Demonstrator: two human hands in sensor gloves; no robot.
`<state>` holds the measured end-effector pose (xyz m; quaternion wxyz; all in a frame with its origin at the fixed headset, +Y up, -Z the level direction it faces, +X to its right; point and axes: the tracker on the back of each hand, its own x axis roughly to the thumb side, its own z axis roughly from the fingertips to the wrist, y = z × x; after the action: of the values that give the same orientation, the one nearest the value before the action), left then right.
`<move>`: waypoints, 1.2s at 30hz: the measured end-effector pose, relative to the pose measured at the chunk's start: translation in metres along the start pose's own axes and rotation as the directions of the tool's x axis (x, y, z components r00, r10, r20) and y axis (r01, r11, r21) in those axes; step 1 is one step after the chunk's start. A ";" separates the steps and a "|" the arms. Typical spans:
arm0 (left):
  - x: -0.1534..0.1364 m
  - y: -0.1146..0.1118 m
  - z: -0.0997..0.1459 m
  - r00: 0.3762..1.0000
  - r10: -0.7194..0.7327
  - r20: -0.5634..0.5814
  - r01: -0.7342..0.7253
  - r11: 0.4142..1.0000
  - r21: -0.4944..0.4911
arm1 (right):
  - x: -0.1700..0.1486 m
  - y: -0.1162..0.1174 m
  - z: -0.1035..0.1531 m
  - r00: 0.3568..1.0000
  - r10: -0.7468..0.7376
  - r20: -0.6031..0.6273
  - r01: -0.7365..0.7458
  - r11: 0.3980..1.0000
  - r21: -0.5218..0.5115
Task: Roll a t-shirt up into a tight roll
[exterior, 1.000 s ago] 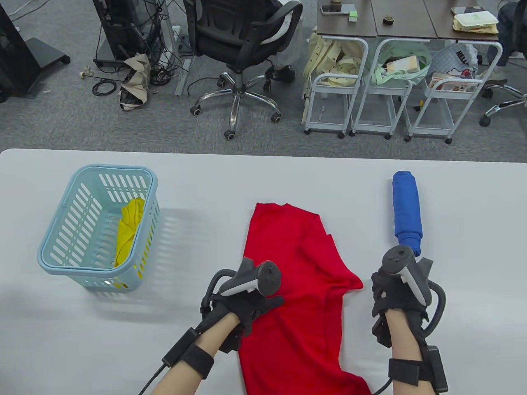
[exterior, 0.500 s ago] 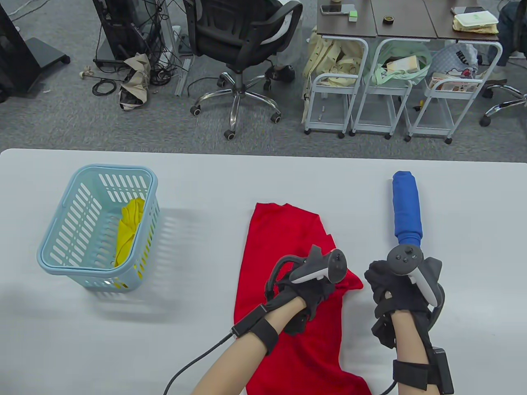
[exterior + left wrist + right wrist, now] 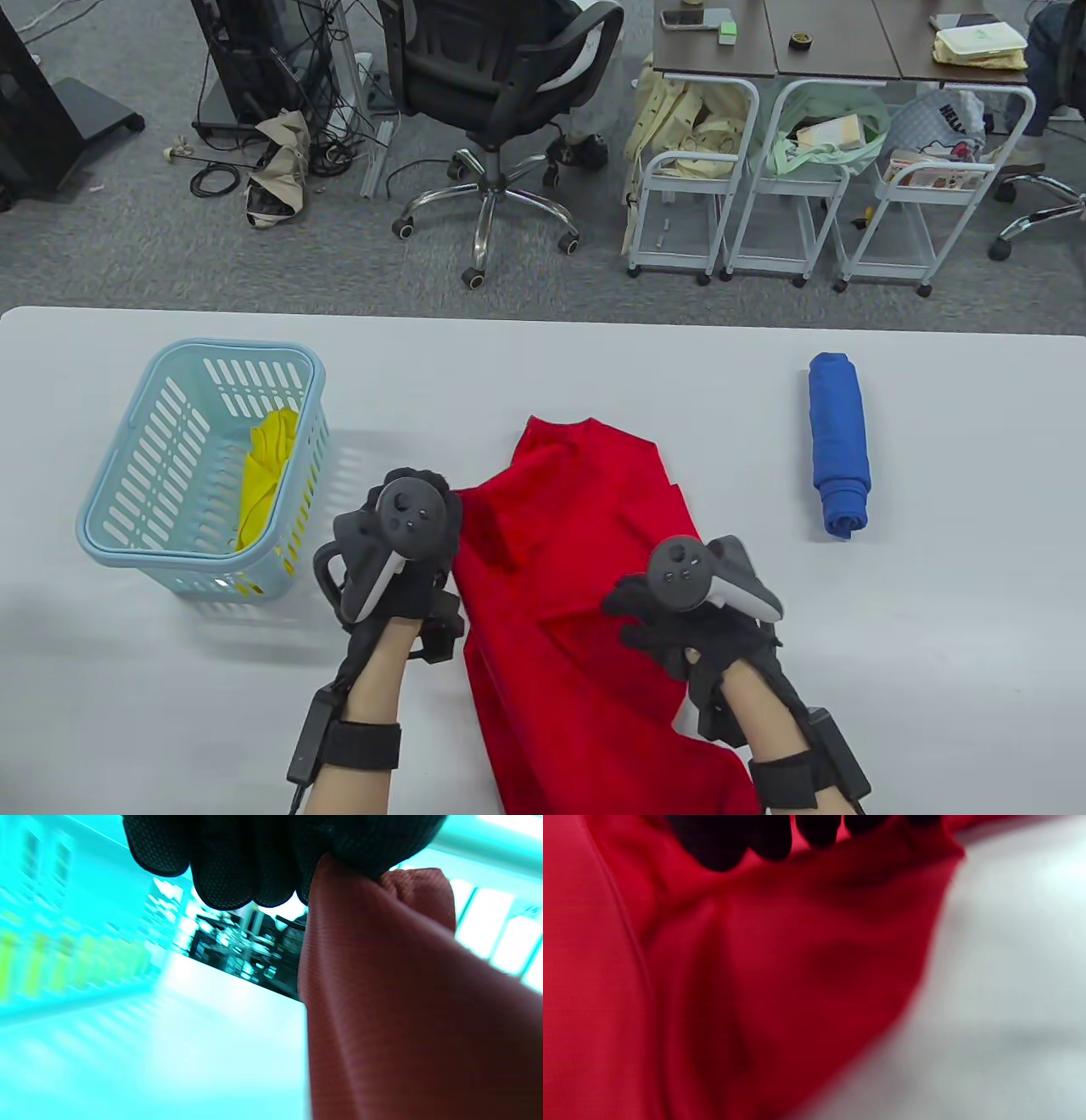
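Both hands are gripping the red t-shirt (image 3: 577,611) lying on the table (image 3: 933,594): the right hand (image 3: 687,628) is bunching its right edge, the left hand (image 3: 399,552) is pinching its left edge. Farther off, a blue roll (image 3: 838,441) is lying right, a basket (image 3: 199,467) left.

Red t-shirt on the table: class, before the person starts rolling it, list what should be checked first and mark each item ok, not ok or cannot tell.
1. Left hand grips the red t-shirt: ok, the left wrist view shows fabric pinched.
2. Right hand grips the shirt: cannot tell, its fingers lie on the cloth but the view is blurred.
3. Shirt lies flat and smooth: not ok, it is creased and bunched.
4. Shirt all on the table: cannot tell, it runs past the bottom edge.
5. Blue roll and basket stand apart from the shirt: ok.
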<state>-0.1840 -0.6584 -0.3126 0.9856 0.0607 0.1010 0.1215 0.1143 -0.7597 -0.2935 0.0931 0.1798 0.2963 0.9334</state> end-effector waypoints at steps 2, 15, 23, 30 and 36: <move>-0.011 -0.002 0.000 0.990 -0.127 -0.058 0.131 0.990 0.055 | -0.001 0.006 -0.004 0.987 0.128 -0.101 -0.125 0.991 0.044; 0.082 -0.059 0.040 0.957 -0.155 0.245 0.222 0.935 -0.276 | -0.020 -0.015 0.011 0.956 0.058 -0.289 -0.098 0.987 -0.126; 0.080 -0.139 0.046 0.810 -0.265 0.524 0.562 0.607 -0.562 | -0.058 -0.003 -0.002 0.947 -0.017 -0.322 0.028 0.999 0.032; -0.012 -0.092 0.006 0.923 -0.349 0.161 0.368 0.678 -0.636 | -0.092 -0.013 -0.003 0.897 -0.151 -0.416 0.104 0.986 -0.133; 0.033 -0.068 0.036 0.912 -0.342 0.227 0.404 0.843 -0.355 | -0.043 -0.020 0.013 0.899 0.097 -0.428 -0.164 0.979 -0.122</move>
<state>-0.1298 -0.7191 -0.2939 0.9868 -0.1504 0.0073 -0.0603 0.1598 -0.7487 -0.3073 -0.0221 -0.0133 0.2233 0.9744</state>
